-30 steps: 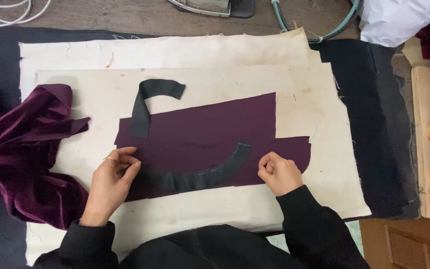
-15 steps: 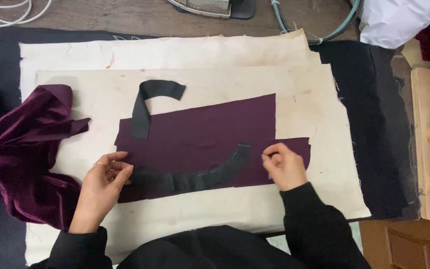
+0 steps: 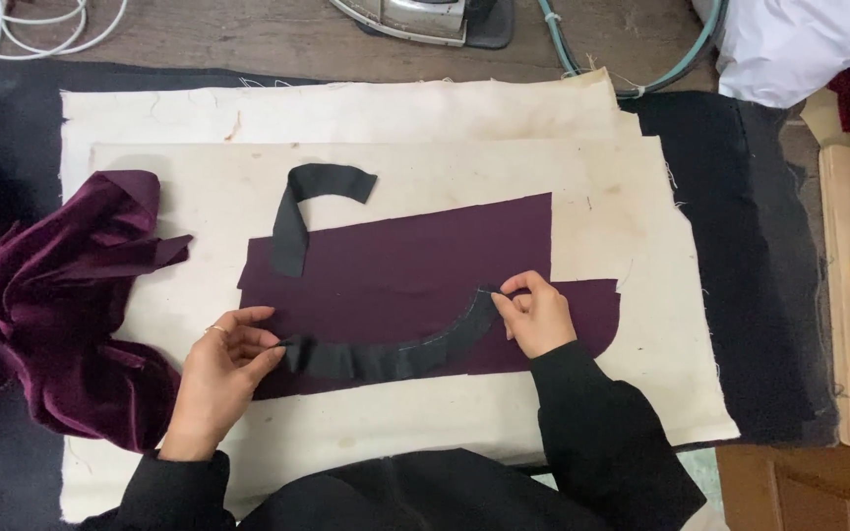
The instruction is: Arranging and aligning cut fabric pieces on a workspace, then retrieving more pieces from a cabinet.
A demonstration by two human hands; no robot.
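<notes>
L hand (image 3: 223, 359) pinches the left end of a curved black strip (image 3: 395, 349); R hand (image 3: 533, 315) pinches its right end. Strip lies across a flat plum fabric piece (image 3: 425, 265) on cream cloth (image 3: 641, 226) covering the counter. 2nd black strip (image 3: 302, 211) sits at far left of the plum piece. Crumpled velvet (image 3: 71, 315) w/ same colour lies left.

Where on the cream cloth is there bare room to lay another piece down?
Bare cream cloth runs along the far edge, between the flat purple piece and the iron. Another strip lies right of that piece, toward the black fabric. It is crowded on the left by the heaped purple velvet, and in the middle where the left hand and right hand pinch the curved black strip.
</notes>
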